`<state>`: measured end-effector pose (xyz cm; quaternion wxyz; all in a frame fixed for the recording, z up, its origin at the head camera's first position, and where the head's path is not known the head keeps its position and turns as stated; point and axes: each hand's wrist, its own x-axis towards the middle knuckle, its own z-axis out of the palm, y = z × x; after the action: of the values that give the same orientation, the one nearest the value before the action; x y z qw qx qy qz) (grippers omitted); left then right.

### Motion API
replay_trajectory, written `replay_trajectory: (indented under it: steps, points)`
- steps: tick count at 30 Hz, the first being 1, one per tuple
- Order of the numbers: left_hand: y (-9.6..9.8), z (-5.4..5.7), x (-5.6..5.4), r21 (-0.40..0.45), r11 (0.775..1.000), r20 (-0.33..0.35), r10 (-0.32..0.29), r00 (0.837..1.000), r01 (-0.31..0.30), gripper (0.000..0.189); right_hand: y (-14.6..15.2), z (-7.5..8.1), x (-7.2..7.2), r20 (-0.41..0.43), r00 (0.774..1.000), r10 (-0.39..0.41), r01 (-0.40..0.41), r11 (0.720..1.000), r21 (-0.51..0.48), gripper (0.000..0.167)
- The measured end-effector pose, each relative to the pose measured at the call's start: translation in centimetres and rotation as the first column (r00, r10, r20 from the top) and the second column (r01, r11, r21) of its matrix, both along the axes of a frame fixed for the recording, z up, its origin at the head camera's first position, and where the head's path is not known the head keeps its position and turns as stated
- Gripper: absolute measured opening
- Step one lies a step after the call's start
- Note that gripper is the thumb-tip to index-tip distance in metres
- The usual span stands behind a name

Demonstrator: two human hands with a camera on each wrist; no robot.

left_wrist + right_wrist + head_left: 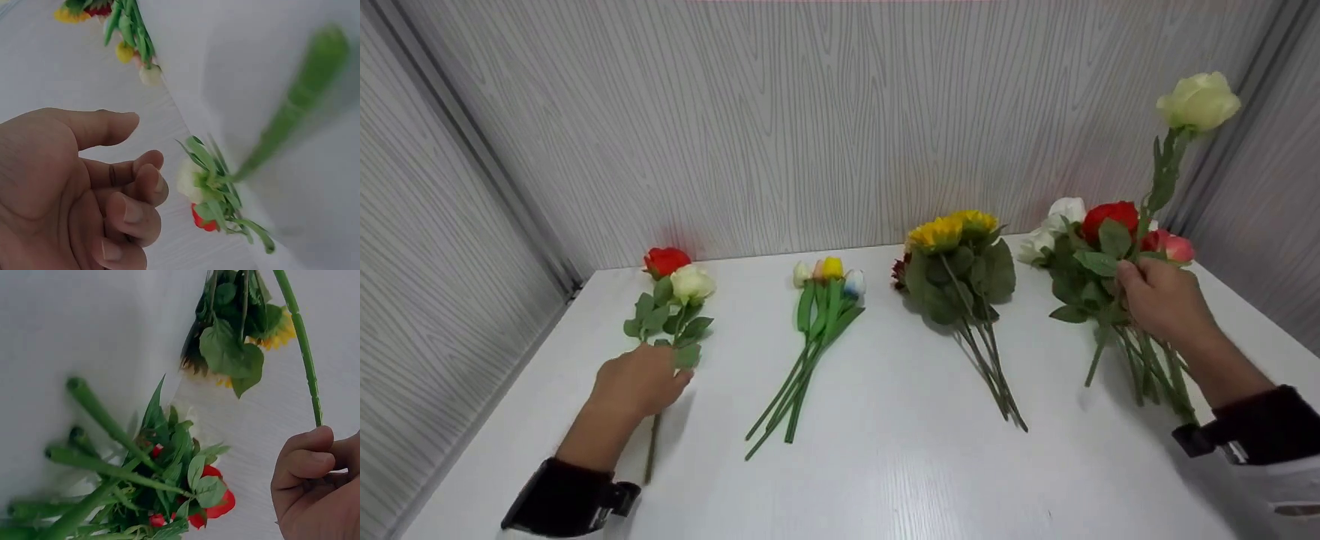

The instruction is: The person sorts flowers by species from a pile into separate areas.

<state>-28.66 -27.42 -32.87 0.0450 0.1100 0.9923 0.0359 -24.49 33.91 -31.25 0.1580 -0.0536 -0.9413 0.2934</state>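
My right hand (1166,296) grips the green stem (306,363) of a pale cream rose (1198,101), its bloom raised high at the right. The stem's lower end sticks out below the fist in the head view. Behind that hand lies a pile of red, white and pink flowers (1110,221). My left hand (107,185) hovers by two roses at the left, its fingers loosely bent with nothing between them. One of those roses is red (666,262), the other creamy white (692,283); both lie on the white table, and the hand covers part of their stems in the head view.
A bunch of tulips (817,322) lies left of the table's middle. Right of it are sunflowers (937,234) with a dark red flower (900,271) beside them. Wood-grain panels (840,120) close off the back and both sides of the table (870,465).
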Motion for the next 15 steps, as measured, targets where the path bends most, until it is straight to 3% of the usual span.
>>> replay_trajectory:
  steps: [4, 7, 11, 13, 15]
  points:
    - [-2.3, -0.7, -0.6, -0.014, 0.999, 0.133, 0.048, 0.99, -0.047, 0.028, 2.4, -0.6, -0.4, 0.065, 0.998, -0.019, 0.014, 0.997, 0.077, 0.05]
    - [-3.2, -1.1, -0.7, 0.033, 0.998, 0.239, 0.048, 0.97, -0.057, 0.026, 4.1, -1.0, -0.4, 0.184, 0.983, -0.003, -0.016, 0.995, 0.099, 0.051]
    - [-3.2, -1.5, -1.0, 0.09, 0.995, 0.308, 0.006, 0.951, -0.035, 0.02, 5.6, -1.5, -0.3, 0.402, 0.914, 0.06, -0.081, 0.996, 0.036, 0.047]
    - [-3.1, -1.6, -1.1, 0.092, 0.995, 0.317, -0.007, 0.948, -0.023, 0.016, 5.8, -1.6, -0.2, 0.46, 0.884, 0.083, -0.1, 0.995, 0.013, 0.044]
    - [-3.1, -1.6, -1.2, 0.099, 0.995, 0.306, -0.017, 0.952, -0.014, 0.016, 5.7, -1.6, -0.1, 0.476, 0.875, 0.086, -0.108, 0.994, 0.018, 0.041]
